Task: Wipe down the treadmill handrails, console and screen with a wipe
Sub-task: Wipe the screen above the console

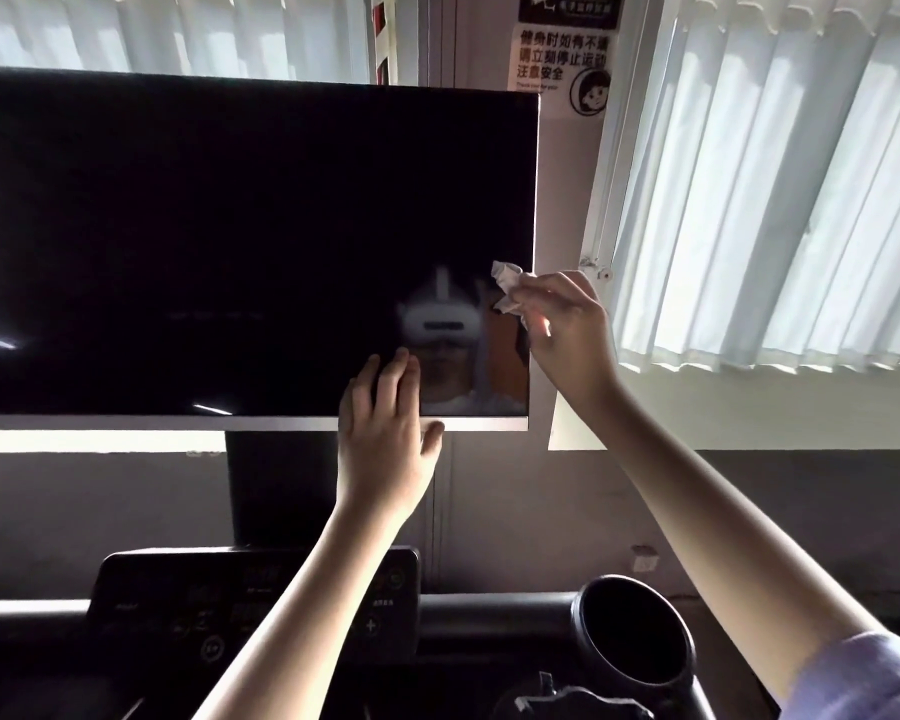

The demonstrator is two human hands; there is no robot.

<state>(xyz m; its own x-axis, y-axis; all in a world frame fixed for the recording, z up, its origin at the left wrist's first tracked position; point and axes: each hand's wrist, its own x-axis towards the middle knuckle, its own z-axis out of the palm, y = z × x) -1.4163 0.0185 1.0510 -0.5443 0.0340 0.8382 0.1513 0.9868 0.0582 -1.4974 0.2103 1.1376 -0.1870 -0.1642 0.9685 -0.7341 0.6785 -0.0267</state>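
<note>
1. The screen (204, 241) is a wide black panel with a thin pale frame. It fills the upper left of the view and is dark, and its lower right part shows a faint reflection.
2. The blinds (775, 174) are white vertical slats. They hang behind and to the right of the screen, and light comes through them.
3. The console (240, 605) is a dark panel with dim buttons. It sits below the screen at the foot of the screen's stand, and the left forearm crosses its right end.
4. The cup holder (632, 636) is a black round cup, lower right, just beside the console.
5. The sign (562, 59) is a white sticker with dark characters. It is on the wall above the screen's top right corner.
6. The left hand (385, 439) has its fingers straight and lying flat on the screen's lower right area. The thumb is spread across the bottom frame, and the hand holds nothing.
7. The right hand (567, 330) is raised at the screen's right edge, with its fingers curled and pinching the wipe.
8. The wipe (506, 285) is a crumpled white wad that sticks out of the right fingertips. It lies against the screen's right edge, about two thirds of the way down.
</note>
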